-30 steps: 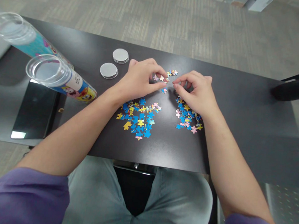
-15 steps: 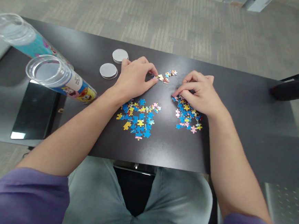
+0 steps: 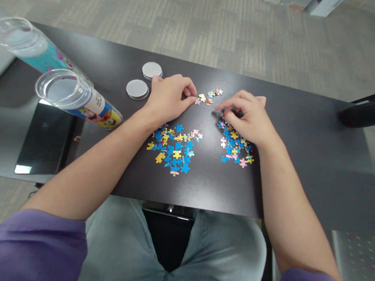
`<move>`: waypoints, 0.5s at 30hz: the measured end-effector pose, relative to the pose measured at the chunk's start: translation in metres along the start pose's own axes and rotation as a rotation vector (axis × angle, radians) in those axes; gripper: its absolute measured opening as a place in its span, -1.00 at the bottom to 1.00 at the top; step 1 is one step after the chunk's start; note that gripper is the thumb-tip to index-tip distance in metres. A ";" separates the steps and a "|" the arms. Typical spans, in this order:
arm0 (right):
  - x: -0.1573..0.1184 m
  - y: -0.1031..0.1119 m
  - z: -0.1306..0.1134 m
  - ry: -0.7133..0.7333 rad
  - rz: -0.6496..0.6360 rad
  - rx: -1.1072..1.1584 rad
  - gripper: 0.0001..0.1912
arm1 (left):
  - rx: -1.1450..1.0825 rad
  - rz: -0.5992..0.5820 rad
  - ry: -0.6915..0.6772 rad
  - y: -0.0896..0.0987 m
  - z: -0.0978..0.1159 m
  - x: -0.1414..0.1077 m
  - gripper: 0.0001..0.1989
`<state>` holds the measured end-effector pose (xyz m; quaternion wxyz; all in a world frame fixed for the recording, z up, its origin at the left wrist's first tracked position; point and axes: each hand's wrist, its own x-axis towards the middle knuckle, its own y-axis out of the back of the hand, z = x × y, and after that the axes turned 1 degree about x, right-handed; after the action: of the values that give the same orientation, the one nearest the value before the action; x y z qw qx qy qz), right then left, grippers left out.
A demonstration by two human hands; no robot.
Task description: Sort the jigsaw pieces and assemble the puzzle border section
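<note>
My left hand (image 3: 171,97) is at the far middle of the table, thumb and forefinger closed at the edge of a small jigsaw puzzle piece (image 3: 197,101). Just right of those fingertips a short, uneven row of jigsaw puzzle pieces (image 3: 209,97) stretches away. My right hand (image 3: 248,117) hovers over the far end of the right pile of pieces (image 3: 234,145), its forefinger stretched out and thumb apart, with no piece visible between them. Closer to me, a second pile of blue, yellow and pink pieces (image 3: 176,150) lies beside my left forearm.
Two clear-topped printed tubes (image 3: 95,107) (image 3: 48,56) stand at the left. Round grey lids (image 3: 137,89) (image 3: 152,69) lie behind my left wrist. A black tablet (image 3: 46,140) rests at the left, and a dark cylinder with a blue band (image 3: 361,113) is by the right edge.
My right forefinger has lifted and straightened away from the right pile, reaching slightly farther out. My left hand has barely moved.
</note>
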<state>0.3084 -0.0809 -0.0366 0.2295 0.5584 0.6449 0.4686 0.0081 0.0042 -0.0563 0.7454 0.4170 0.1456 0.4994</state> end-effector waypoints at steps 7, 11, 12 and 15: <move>0.000 0.002 -0.005 -0.027 -0.040 0.002 -0.62 | -0.033 -0.074 0.045 0.002 0.016 -0.005 -0.66; -0.001 -0.001 -0.011 0.023 -0.110 0.021 -0.54 | -0.024 -0.048 0.024 -0.001 0.021 -0.007 -0.74; -0.001 -0.001 -0.012 0.036 -0.131 0.021 -0.53 | -0.019 -0.049 0.021 -0.002 0.022 -0.008 -0.79; -0.001 0.001 -0.010 0.052 -0.175 0.016 -0.57 | 0.034 -0.072 -0.001 -0.003 0.023 -0.009 -0.67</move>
<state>0.3007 -0.0859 -0.0312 0.2483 0.4895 0.7005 0.4562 0.0202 -0.0149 -0.0460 0.7556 0.4246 0.1684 0.4695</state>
